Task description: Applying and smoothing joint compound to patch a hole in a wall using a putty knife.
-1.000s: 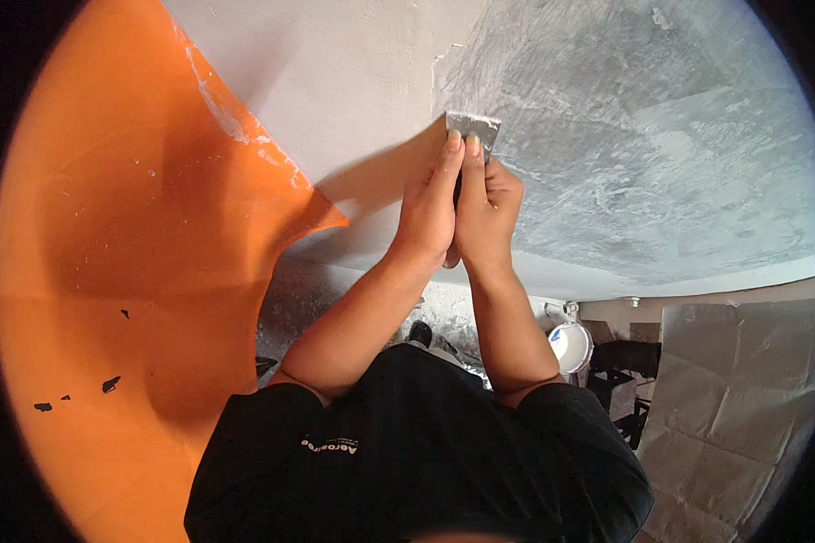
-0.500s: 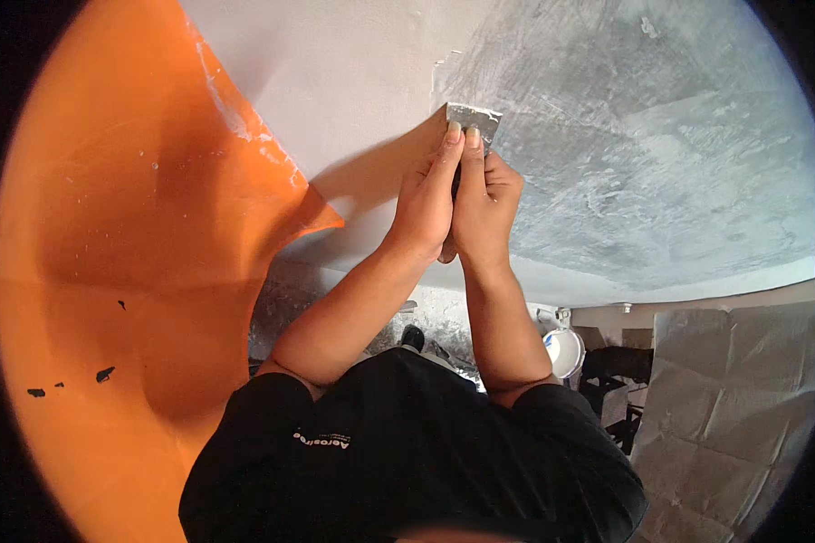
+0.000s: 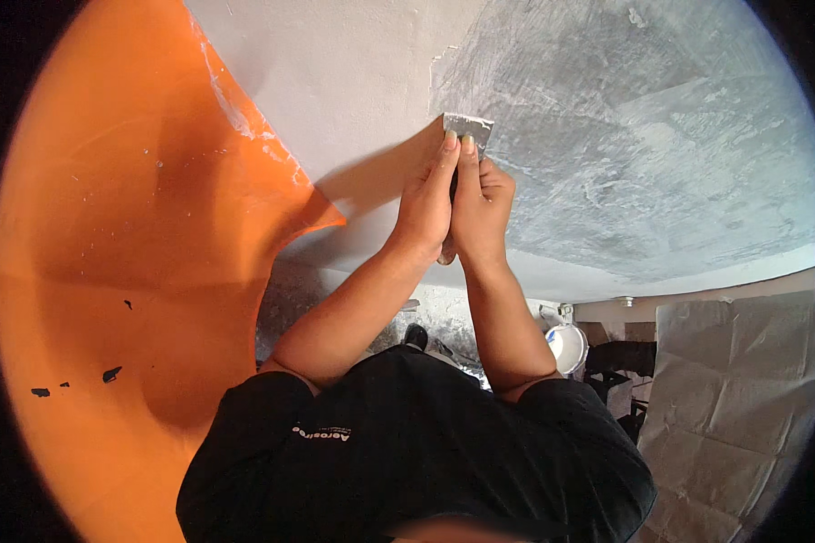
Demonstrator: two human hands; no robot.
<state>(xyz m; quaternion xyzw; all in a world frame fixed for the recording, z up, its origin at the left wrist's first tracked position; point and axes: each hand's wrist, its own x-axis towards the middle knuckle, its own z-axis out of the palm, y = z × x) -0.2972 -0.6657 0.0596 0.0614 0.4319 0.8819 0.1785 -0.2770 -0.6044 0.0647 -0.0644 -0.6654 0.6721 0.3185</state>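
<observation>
Both my hands grip one putty knife with a flat metal blade (image 3: 467,125) and a dark handle, pointing away from me. My left hand (image 3: 426,199) is closed around the handle's left side, its thumb lying up along the blade. From the right, my right hand (image 3: 484,206) wraps the same handle, thumb pressed beside the other. White residue lines the blade's far edge, which is at the pale wall (image 3: 353,100), by the border of a grey scraped patch (image 3: 607,154). My palms hide most of the handle, though its end shows below them.
On the left stands a large orange panel (image 3: 145,226) with chipped edges and dark bare spots. A white bucket (image 3: 568,348) sits low beyond my right forearm. Creased brown sheeting (image 3: 729,398) hangs at the lower right, beside dark objects (image 3: 620,362).
The putty knife and both hands have shifted slightly left and toward me. My grip looks the same.
</observation>
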